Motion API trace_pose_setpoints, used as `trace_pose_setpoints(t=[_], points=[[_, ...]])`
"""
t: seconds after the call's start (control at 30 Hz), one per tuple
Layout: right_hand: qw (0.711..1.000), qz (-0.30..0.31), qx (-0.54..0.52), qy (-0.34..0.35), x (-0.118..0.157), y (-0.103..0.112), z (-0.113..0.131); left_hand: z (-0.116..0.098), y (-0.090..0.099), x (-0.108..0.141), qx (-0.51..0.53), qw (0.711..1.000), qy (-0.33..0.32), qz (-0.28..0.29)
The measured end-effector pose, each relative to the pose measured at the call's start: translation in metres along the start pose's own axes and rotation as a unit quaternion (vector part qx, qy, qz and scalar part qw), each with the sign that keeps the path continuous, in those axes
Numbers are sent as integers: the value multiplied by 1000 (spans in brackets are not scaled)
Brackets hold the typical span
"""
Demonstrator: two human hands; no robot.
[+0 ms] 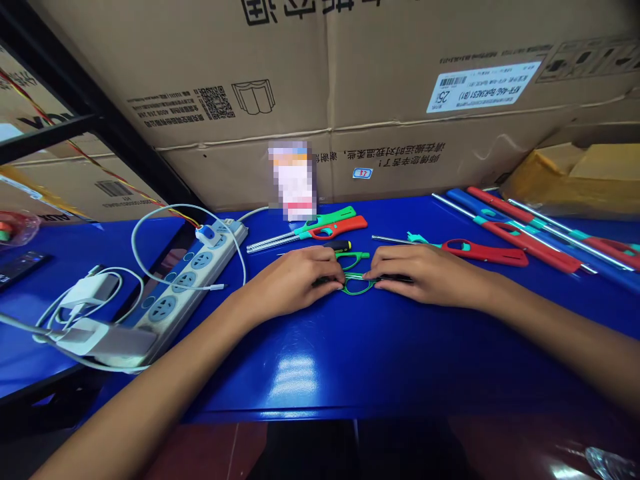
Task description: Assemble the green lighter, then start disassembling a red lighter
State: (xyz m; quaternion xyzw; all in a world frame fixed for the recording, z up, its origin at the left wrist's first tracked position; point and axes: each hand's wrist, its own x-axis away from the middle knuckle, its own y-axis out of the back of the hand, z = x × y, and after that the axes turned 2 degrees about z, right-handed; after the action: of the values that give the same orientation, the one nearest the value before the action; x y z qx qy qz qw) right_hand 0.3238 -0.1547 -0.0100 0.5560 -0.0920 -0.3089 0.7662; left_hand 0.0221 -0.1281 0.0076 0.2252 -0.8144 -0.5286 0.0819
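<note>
- Head view: one left hand point(310, 277) and one right hand point(417, 273), fingers narrowly pinching green plastic looped parts point(354, 276) between them, two loops showing.
- Just beyond: one black-and-yellow screwdriver point(342, 245), one green long-nosed lighter point(337, 217), one red long-nosed lighter point(350, 225).

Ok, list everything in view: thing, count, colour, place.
Green looped parts: count unclear, green, centre
Screwdriver: one, black-yellow, behind them
Paired lighters: two, green and red, rear centre
Single lighter: one, red, centre-right
Overlapping lighters: several, red and blue, right
Power strip: one, white, left
Plug: one, blue-white, on strip
Chargers: two, white, left
Cables: several, white, left
Twisted wires: one bundle, red-yellow, upper left
Dark device: one, black, far left
Pixelated item: one, mostly whitish, rear centre
Cardboard boxes: count unclear, brown, behind
Package: one, tan, rear right
Frame: one, black, left
Tabletop: count unclear, blue, below
Forearms: two, bare, lower corners
Left grip: one, bare, holding green looped parts
Right grip: one, bare, holding them too
</note>
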Motion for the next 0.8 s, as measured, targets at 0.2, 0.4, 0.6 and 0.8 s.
trace_pose_setpoints(t=[0.2, 0.4, 0.6, 0.8], points=[[1000, -2, 5, 5, 0, -1, -1, -2, 12, 5, -11, 1000, -6, 16], [1000, -4, -3, 9, 0, 1, -2, -4, 18, 6, -41, 998, 43, -8], [1000, -5, -15, 2, 0, 1, -2, 0, 24, 7, -41, 998, 50, -4], [1000, -10, -25, -3, -1, 3, 0, 7, 21, 9, -26, 998, 49, 14]])
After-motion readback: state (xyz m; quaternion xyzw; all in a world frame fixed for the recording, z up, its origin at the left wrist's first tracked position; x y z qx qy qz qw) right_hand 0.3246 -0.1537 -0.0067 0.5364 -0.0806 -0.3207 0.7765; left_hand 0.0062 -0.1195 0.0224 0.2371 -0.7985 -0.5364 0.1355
